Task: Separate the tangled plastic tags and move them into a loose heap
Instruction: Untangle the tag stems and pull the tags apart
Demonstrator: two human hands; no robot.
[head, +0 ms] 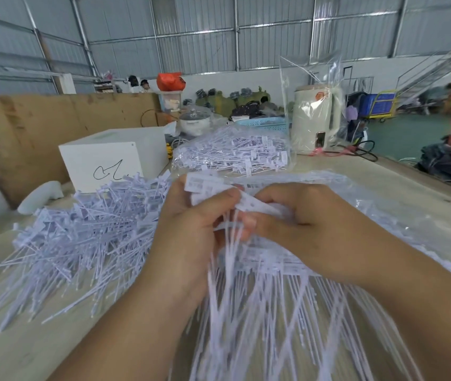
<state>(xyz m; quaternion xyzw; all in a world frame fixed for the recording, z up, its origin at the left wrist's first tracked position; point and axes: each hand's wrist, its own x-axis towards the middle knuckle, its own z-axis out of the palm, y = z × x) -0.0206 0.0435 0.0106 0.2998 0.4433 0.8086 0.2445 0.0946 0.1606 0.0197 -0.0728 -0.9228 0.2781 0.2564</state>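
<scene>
Both hands work over the middle of the worktop [400, 171], near its front edge. The left hand [188, 226] is curled round the head end of a tangled bunch of plastic tags [246, 287], thumb pressing the printed flags; the right hand [301, 215] pinches 1 flag [254, 204] at the top of that bunch between thumb and fingers. The bunch's thin tails fan down toward the front edge.

This looks like the separating step: 1 tag being drawn free of the bunch. The loose heap [81, 237] lies just left of the left hand, toward the worktop's left edge. The next move probably calls for a steady pull along the tail so it slips out without dragging its neighbours, then a short carry left to the heap.

More tags sit in a clear bag [232, 152] at the back, and a further sheet of clear plastic lies under the right hand. The tails are motion-blurred, so no count is possible, and the right fingertips are partly hidden behind the flag.
</scene>
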